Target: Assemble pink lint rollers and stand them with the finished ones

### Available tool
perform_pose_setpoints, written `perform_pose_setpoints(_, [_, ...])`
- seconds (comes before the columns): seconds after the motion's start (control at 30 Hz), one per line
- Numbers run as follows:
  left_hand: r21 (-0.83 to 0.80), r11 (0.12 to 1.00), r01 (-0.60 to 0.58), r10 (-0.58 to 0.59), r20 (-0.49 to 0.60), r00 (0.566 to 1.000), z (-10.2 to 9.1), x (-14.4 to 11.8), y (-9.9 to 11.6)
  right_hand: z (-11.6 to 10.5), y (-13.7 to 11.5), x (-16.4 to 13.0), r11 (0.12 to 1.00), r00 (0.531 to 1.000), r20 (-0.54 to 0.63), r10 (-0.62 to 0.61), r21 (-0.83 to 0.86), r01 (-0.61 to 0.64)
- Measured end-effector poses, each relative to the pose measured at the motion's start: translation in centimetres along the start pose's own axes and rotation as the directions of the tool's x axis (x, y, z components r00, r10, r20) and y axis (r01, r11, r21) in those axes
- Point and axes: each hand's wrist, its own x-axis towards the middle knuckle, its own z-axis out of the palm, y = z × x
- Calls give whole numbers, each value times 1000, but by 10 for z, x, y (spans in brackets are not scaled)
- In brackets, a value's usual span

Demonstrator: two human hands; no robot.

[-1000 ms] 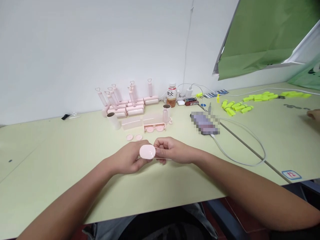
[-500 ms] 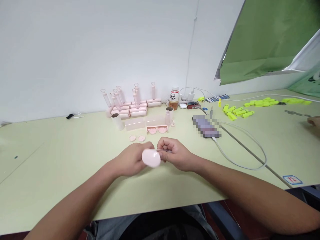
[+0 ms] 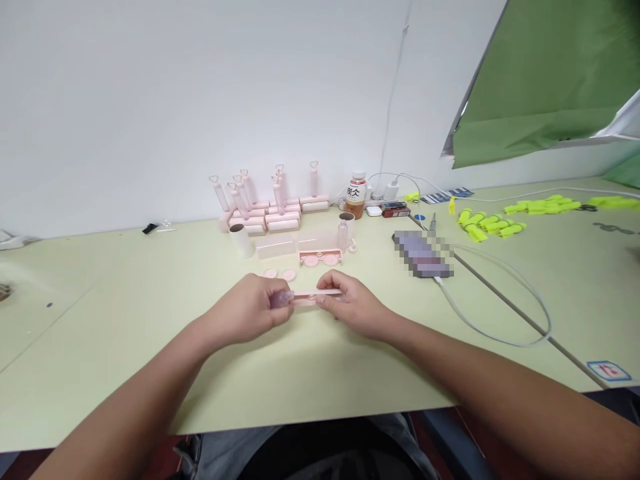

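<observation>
In front of me my right hand [image 3: 354,301] grips the right end of a slim pale pink case [image 3: 304,301], thumb in front and fingers behind. My left hand [image 3: 255,307] is closed at the case's left end. A translucent, purplish piece [image 3: 281,299] shows between its thumb and fingers; whether it belongs to the case I cannot tell. Just beyond the hands lie two round pink discs [image 3: 289,275]. Behind them an open pink case [image 3: 321,259] holds two round inserts, with a small clear bottle [image 3: 343,235] beside it.
Several pink cases [image 3: 283,221] and upright pink tubes [image 3: 314,180] stand along the wall. Two cardboard-lined rolls [image 3: 241,240], a labelled bottle [image 3: 356,195], a phone [image 3: 423,257] on a white cable [image 3: 500,342] and bright yellow pieces [image 3: 493,223] are further out.
The pale pink oval face seen between my hands has turned edge-on, and the case now lies level between them. My left hand has shifted slightly left. The view has swung a little left.
</observation>
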Motion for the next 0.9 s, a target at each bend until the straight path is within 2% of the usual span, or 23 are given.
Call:
perform_pose_setpoints(0.1, [69, 993, 96, -88, -118, 989, -14, 11, -27, -4, 2, 4, 981, 1000, -12, 13, 192, -10])
perform_pose_setpoints(0.2, [147, 962, 229, -190, -240, 952, -27, 26, -59, -4, 7, 9, 972, 997, -31, 65, 228, -57])
perform_pose_setpoints(0.3, [211, 936, 282, -224, -263, 938, -28, 43, -84, -1, 14, 12, 966, 993, 17, 113, 231, -114])
perform_pose_setpoints(0.4, [247, 927, 282, -218, -258, 941, -19, 57, -98, 2, 20, 12, 976, 992, 61, 107, 186, -117])
perform_pose_setpoints(0.57, [226, 940, 257, -219, -180, 959, -9, 68, -104, 2, 22, 10, 986, 994, 73, 84, 137, -93])
perform_pose_setpoints(0.73, [328, 919, 219, -189, -123, 974, -11, 65, -95, 2, 18, 10, 987, 991, 99, 89, 124, -101])
perform_pose_setpoints(0.9, [434, 901, 3, 16, -41, 999, 2, 67, -72, 3, 18, 11, 987, 989, 115, 89, 121, -103])
